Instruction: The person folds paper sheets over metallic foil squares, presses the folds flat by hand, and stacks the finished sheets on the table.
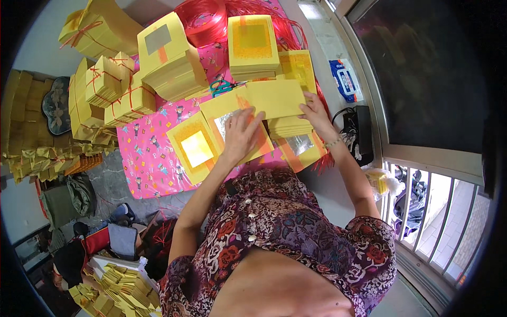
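My left hand (242, 136) lies with its fingers outstretched on a yellow paper sheet (260, 147) that bears a silver square and an orange band. Thumb and fingers of my right hand (317, 112) pinch the right edge of a plain yellow paper flap (274, 99), raised over a small yellow paper stack (289, 127). To the left lies another yellow sheet with a bright metallic square (196, 149). A further silver-squared sheet (301, 150) sticks out below the small stack. Whether the flap joins the sheet under my left hand I cannot tell.
Tall yellow paper stacks (177, 74) (254, 55) stand at the back of the pink patterned tablecloth (142, 158). Between them sit red plastic strands (203, 24) and teal-handled scissors (222, 88). Tied yellow bundles (103, 84) stand left. A barred window (438, 211) is on the right.
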### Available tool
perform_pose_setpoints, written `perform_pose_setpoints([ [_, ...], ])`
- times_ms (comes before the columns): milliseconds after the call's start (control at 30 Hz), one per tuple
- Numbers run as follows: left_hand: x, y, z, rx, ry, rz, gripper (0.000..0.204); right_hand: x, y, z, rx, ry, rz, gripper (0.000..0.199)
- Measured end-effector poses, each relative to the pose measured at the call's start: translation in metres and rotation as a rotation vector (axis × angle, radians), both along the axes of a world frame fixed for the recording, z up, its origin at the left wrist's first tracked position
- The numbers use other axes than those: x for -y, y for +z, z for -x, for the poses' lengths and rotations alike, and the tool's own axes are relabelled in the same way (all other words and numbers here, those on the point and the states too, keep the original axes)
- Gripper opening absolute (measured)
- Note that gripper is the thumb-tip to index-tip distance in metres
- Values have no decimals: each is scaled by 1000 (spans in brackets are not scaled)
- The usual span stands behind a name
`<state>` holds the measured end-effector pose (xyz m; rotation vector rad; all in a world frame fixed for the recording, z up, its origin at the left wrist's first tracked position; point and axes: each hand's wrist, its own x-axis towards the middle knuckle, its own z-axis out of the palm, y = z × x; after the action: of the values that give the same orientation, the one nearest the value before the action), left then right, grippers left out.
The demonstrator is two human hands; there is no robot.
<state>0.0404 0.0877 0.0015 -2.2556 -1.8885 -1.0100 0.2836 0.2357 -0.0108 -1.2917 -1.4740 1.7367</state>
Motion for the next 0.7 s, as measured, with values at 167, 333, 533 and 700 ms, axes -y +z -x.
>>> perform_pose_setpoints([
  [167,3,-6,-22,39,-152,180,64,10,-29,-38,109,-91,-16,43],
  [333,-7,-18,-44,-74,-217,248,57,14,-67,-49,159,-78,-97,44],
  [533,-17,-32,-68,-314,-251,519,60,26,-78,-46,300,-116,-150,44],
  [700,-26,-36,-79,-439,-278,770,68,36,-77,-40,388,-133,-178,43],
])
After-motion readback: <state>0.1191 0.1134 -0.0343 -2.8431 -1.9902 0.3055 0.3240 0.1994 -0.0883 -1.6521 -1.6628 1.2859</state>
